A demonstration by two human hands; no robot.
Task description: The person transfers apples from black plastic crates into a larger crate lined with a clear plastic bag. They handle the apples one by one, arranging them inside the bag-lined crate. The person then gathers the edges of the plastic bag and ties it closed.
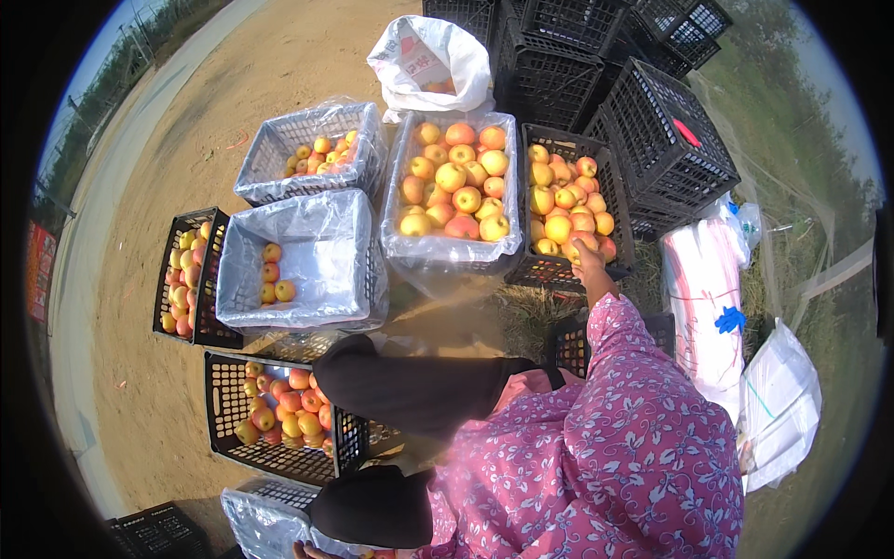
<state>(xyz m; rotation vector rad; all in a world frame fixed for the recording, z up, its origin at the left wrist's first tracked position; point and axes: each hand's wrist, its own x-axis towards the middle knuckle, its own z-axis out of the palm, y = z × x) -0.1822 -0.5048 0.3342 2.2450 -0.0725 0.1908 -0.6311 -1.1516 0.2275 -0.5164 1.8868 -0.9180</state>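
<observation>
My right hand (591,260), reaching out from a pink floral sleeve, grips a red-yellow apple (579,246) at the near end of a black plastic crate (569,277) full of apples. Only part of my left hand (311,551) shows at the bottom edge, by a crate with a clear plastic liner (262,520); what it holds is hidden. Between my knees stands a black crate (223,412) part filled with redder apples (290,405). Beyond my right knee, a lined crate (318,258) holds several apples along one side.
A lined crate heaped with apples (457,185) stands beside another lined crate (262,150) and a white woven sack (429,59). Black crates are stacked (548,77) behind. A narrow-looking apple crate (183,279) is at left. White bundled sacks (702,293) carry a blue glove (730,320).
</observation>
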